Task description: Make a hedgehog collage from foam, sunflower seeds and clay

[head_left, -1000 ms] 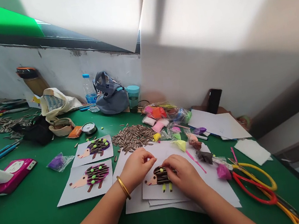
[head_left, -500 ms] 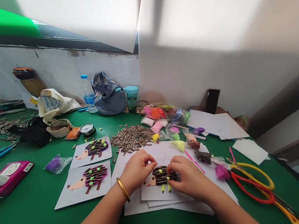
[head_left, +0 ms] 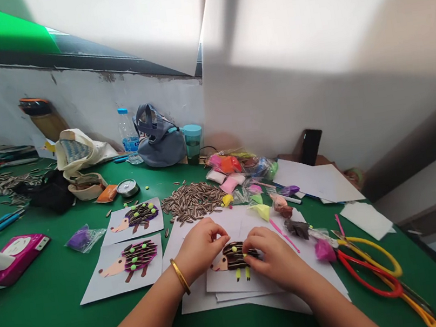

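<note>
A hedgehog picture (head_left: 232,258) lies on white paper in front of me, with a pink clay face, a dark body covered in sunflower seeds, and yellow-green legs. My right hand (head_left: 271,256) rests over the body's right side, thumb and forefinger pinched at a small yellow clay ball on the seeds. Another yellow ball (head_left: 234,249) sits higher on the back. Just above the head, my left hand (head_left: 205,242) is closed in a pinch; whatever is between its fingertips is too small to make out. A gold bracelet circles the left wrist.
Two finished-looking hedgehog pictures (head_left: 138,262) lie left. Behind is a sunflower seed pile (head_left: 193,201); clay packets (head_left: 229,170) stand beyond. Scissors with red and yellow handles (head_left: 369,272) lie right. A magenta box (head_left: 19,259) and purple clay bag (head_left: 84,238) are left.
My right thumb has shifted slightly upward, closer to the forefinger, by the lower yellow ball. The left hand keeps its pinch in nearly the same place.
</note>
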{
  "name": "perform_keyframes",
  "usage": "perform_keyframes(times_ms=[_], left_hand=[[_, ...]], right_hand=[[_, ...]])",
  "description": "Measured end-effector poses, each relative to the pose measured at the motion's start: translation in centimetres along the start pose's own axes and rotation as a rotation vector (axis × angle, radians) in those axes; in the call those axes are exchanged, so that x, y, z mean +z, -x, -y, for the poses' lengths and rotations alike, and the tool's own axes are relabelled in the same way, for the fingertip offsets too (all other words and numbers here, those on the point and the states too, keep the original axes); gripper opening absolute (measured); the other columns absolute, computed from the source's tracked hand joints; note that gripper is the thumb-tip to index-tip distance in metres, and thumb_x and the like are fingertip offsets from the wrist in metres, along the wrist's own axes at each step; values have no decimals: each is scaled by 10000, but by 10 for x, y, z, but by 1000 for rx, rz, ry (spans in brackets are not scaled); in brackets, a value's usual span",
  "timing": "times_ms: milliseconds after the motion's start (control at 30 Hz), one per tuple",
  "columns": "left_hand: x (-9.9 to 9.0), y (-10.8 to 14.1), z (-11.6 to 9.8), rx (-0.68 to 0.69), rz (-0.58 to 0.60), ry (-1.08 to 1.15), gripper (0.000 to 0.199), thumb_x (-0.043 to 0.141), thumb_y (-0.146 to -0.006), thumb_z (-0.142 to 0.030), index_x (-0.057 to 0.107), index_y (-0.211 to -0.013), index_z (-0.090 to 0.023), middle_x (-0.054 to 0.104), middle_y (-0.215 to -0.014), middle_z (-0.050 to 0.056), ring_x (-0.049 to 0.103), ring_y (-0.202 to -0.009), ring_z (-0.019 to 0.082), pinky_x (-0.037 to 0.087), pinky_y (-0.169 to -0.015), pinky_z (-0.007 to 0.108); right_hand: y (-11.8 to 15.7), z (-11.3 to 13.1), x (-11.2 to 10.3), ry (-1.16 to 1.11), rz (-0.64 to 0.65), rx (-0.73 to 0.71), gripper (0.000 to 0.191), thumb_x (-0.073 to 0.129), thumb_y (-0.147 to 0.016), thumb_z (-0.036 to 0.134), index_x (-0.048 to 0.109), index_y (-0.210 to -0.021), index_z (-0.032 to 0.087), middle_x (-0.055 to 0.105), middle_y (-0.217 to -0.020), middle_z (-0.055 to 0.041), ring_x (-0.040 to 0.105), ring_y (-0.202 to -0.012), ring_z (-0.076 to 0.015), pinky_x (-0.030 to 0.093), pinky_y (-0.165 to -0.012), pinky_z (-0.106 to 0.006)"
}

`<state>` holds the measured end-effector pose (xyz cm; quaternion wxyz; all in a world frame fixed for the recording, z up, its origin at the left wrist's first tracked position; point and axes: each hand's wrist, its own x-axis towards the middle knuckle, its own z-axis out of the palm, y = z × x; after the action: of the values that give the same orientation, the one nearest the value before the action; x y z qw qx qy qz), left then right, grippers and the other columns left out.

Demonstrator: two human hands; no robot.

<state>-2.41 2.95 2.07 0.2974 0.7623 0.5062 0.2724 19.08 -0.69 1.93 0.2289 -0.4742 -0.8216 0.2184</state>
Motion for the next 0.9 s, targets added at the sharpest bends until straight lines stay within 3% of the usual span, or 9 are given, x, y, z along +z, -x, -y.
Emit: perform_keyframes(times_ms=[467, 900], left_hand=[[-6, 1, 0, -7, 172, -278, 160, 789, -687, -329, 686, -729, -215, 597, -820, 10, 565, -769, 185, 359, -635, 270], [-6, 2, -6, -23, 185, -358, 149, 780, -702, -324, 684, -720, -211, 613, -824, 16, 582, -788, 199, 343, -651, 285]], right_hand=[[-5, 12, 18, 265, -90, -94, 97, 639, -785, 124, 631, -827, 211, 598, -854, -25, 510, -826, -188, 329, -732, -324], [-5, 12, 22, 317, -61, -103, 70, 615, -823, 139, 615, -816, 209, 600, -861, -32, 490, -830, -196, 307, -740, -334]])
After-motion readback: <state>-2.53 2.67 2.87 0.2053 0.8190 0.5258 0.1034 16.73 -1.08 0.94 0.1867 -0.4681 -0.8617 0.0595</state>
